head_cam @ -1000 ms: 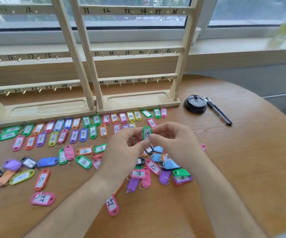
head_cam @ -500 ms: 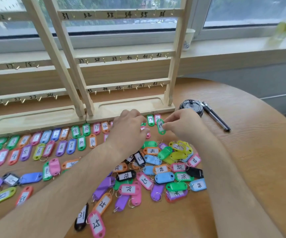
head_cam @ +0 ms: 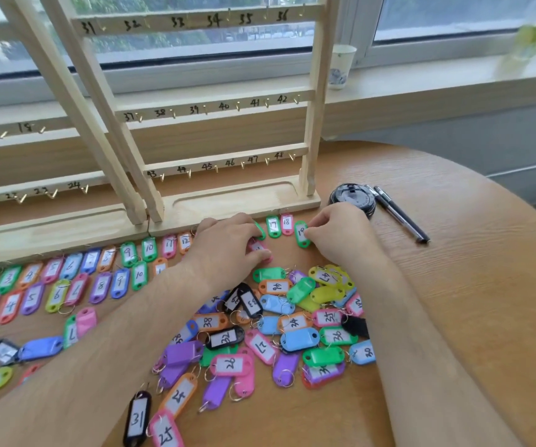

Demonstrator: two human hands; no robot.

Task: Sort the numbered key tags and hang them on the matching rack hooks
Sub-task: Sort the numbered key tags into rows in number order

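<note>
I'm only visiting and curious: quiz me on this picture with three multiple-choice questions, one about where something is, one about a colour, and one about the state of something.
1. Where does the black pen lie?
A. on the windowsill
B. on the table, right of the round black lid
C. on the floor

2. What colour is tag 19, which the right hand holds at its edge?
A. purple
B. orange
C. green

3. How are the rack hooks 43 to 48?
A. all bare
B. each carries a tag
C. only 48 carries a tag

Answers:
1 B, the pen lies on the wood beside the lid.
2 C, its shell is green around the white label.
3 A, nothing hangs from that rail.
</note>
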